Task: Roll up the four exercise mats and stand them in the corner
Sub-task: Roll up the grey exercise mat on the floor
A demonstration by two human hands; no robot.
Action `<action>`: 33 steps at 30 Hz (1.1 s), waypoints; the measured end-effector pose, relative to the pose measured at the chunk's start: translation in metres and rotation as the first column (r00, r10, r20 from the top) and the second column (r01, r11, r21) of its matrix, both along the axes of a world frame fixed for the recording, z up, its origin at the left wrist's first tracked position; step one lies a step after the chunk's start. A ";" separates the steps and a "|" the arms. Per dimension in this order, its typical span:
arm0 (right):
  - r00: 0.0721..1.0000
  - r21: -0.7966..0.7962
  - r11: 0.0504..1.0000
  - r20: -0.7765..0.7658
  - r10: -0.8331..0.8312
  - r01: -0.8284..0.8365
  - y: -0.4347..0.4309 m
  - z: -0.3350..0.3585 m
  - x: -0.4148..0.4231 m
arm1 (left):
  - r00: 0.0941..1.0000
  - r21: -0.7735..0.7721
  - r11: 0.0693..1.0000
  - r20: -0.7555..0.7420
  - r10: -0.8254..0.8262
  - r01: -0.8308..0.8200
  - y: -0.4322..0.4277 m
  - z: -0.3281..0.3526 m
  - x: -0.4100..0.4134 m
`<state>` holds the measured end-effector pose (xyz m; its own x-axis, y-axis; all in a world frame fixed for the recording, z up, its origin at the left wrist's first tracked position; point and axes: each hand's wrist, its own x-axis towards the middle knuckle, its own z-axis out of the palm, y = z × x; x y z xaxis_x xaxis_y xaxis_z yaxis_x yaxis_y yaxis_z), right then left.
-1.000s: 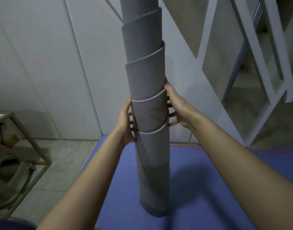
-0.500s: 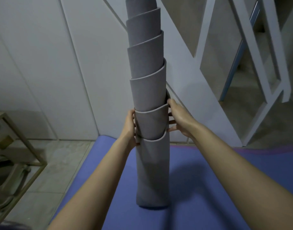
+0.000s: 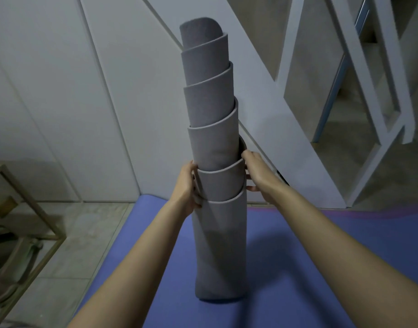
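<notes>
A rolled grey mat (image 3: 217,245) stands upright on its end on a blue mat (image 3: 298,268) spread flat on the floor. Its inner layers have slid out upward like a telescope, so the roll rises in several steps to a narrow top. My left hand (image 3: 185,188) grips the roll's left side about halfway up. My right hand (image 3: 257,174) holds the right side at the same height, fingers wrapped behind it. A strip of purple mat (image 3: 380,213) shows at the blue mat's far right edge.
White wall panels (image 3: 85,91) rise behind the roll. A white slanted lattice frame (image 3: 369,114) stands at the right. A brass-coloured metal frame (image 3: 33,209) with dark things inside sits at the left on the tiled floor (image 3: 89,233).
The telescoped top of the grey roll has come down into view and its stepped layers have shortened. Both hands stayed at the same height on its sides.
</notes>
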<state>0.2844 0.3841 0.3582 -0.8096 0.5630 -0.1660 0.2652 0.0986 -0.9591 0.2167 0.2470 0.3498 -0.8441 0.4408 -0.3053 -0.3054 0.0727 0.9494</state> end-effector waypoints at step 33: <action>0.970 -0.032 0.982 0.154 0.190 -0.187 0.027 0.026 0.036 | 0.991 -0.015 0.995 0.101 -0.093 0.095 0.020 0.031 0.001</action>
